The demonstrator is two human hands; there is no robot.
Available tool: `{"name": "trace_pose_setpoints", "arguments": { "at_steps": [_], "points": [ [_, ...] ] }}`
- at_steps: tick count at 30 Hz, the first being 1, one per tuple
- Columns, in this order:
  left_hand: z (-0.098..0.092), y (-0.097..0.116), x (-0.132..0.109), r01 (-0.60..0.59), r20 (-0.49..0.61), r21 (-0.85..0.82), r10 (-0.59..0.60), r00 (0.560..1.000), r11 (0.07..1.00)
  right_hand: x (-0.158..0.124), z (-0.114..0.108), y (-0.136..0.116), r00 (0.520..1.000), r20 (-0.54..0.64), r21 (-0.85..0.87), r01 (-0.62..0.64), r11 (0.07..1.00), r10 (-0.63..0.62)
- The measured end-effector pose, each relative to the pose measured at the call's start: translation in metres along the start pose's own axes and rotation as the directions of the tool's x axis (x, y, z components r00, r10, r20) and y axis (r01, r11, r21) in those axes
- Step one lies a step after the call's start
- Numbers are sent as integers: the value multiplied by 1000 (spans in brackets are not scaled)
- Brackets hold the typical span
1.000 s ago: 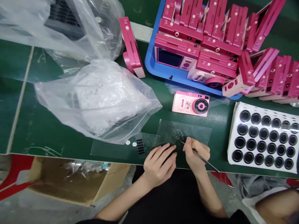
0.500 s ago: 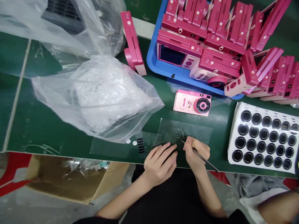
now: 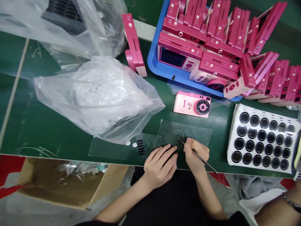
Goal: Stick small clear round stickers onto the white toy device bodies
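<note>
Little changed, I saw: the right hand (image 3: 195, 156) stayed pinched on tweezers (image 3: 204, 162) at the clear film (image 3: 185, 131), the left hand (image 3: 161, 167) lying flat just beside it.

The clear bits on the plastic sheet (image 3: 180, 135) are too small to identify.

Green workbench (image 3: 39, 125): blue tray (image 3: 152, 59) of pink camera casings (image 3: 178, 44), plastic bag (image 3: 98, 100), pink toy camera (image 3: 191, 104), black-ring sheet (image 3: 262, 138), clear film (image 3: 183, 133)

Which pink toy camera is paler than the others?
The pale pink toy camera lying face-up on the green mat, below the blue plastic tray; the others have deep pink shells.
</note>
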State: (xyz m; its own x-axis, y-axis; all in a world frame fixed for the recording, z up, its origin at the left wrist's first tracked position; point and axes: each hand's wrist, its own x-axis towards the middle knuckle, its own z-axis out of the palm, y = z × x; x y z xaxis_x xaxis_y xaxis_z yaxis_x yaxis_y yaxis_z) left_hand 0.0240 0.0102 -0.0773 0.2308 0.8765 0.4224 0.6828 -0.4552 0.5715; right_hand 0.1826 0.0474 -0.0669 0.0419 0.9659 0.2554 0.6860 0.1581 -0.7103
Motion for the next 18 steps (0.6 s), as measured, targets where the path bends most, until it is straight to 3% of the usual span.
{"name": "trace_pose_setpoints", "arguments": {
  "at_steps": [2,6,7,8,10,11,13,14,18],
  "points": [
    [1,0,-1,1,-3,-5,-1,1000,1000,5,-29,13,1000,-7,-4,1,1000,-1],
    [1,0,0,0,-2,-4,0,1000,1000,15,-126,73,985,-169,-57,22,998,-31],
    [0,0,0,-1,-2,-2,1,1000,1000,15,-149,89,957,-260,-126,96,987,-126],
    [0,1,0,-1,-3,0,2,1000,1000,16,-167,103,882,-438,-213,86,973,-174],
    [0,1,1,-2,-4,2,2,1000,1000,16,-186,116,826,-539,-250,33,968,-167],
    [0,1,1,-1,-5,2,1,1000,1000,17,-186,114,830,-534,-221,44,974,-159],
    [0,1,1,-2,-7,3,2,1000,1000,19,-171,95,922,-370,-98,79,992,-111],
    [0,1,1,-1,-8,3,1,1000,1000,19,-156,81,953,-287,-67,75,995,-91],
    [1,2,0,6,-25,-6,-7,1000,1000,8,-80,30,993,-103,-19,49,999,-51]
  ]
}}
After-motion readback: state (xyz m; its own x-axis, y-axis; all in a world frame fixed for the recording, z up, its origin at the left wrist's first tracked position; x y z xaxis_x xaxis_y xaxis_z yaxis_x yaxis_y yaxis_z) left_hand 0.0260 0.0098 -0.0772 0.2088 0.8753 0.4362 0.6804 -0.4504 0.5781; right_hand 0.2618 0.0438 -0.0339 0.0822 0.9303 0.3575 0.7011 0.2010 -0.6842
